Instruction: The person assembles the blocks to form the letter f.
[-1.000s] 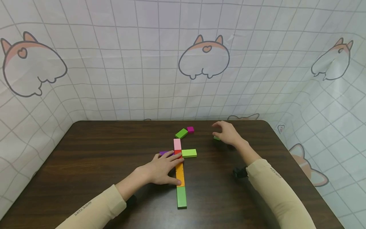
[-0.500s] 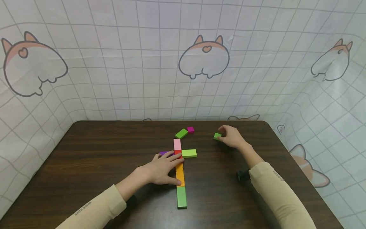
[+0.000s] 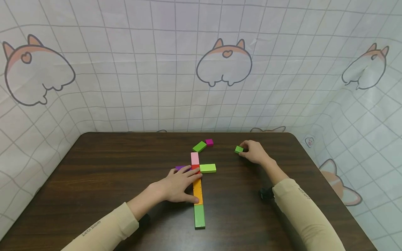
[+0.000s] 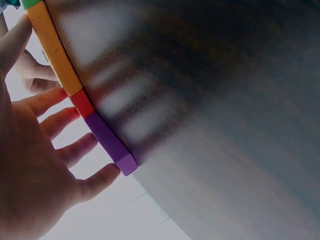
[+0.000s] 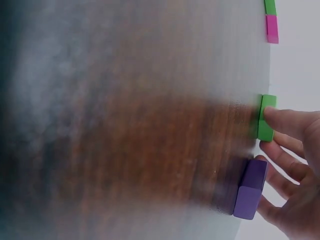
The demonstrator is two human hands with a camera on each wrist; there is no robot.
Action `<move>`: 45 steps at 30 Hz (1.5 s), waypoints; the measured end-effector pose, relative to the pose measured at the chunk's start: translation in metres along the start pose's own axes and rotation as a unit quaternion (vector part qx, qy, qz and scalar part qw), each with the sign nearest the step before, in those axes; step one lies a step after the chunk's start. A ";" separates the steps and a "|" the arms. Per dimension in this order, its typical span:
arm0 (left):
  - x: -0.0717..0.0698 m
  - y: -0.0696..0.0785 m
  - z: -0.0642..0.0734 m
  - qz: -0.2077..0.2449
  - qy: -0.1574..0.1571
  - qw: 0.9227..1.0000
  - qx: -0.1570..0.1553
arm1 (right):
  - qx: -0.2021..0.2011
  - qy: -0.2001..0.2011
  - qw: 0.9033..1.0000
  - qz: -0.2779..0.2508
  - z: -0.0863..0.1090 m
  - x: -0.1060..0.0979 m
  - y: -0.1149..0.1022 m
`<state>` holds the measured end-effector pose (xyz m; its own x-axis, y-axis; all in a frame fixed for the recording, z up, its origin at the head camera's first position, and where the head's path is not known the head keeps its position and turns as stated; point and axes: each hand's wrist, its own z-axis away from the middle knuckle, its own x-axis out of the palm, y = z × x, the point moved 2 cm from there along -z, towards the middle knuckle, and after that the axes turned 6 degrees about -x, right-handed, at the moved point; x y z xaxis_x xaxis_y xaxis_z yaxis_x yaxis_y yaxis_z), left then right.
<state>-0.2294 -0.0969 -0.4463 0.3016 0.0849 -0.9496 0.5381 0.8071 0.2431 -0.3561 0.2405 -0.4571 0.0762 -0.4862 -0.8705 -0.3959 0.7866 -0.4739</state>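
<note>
My left hand (image 3: 177,184) lies with fingers spread across the row of blocks, its thumb on the orange block (image 3: 197,191). Its other fingertips touch the red block (image 4: 82,103) and the purple block (image 4: 111,143). At the row's near end is a green block (image 3: 199,216); at the far end, a pink block (image 3: 195,158). A lime block (image 3: 208,168) branches off right. Farther right, my right hand (image 3: 255,152) pinches a small green block (image 3: 239,149) between thumb and fingers. In the right wrist view another purple block (image 5: 251,190) stands by its lower fingers, hidden from the head view.
Beyond the pink block, a green block (image 3: 199,146) lies at an angle, beside a magenta block (image 3: 209,142). All of them are on a dark wooden table (image 3: 125,153). Behind it hangs a white gridded cloth (image 3: 157,97) with cartoon prints.
My right hand has come down and back onto the small green block, its thumb and fingers closing on it. The left hand and the block row have stayed in place.
</note>
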 end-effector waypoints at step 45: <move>0.000 0.000 0.001 -0.002 0.003 1.000 0.010 | -0.039 0.020 0.999 -0.004 -0.038 0.014 -0.041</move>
<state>-0.2283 -0.0978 -0.4463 0.2939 0.0852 -0.9520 0.5547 0.7959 0.2425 -0.3731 0.1865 -0.4449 0.0438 -0.5085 -0.8600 -0.4658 0.7511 -0.4679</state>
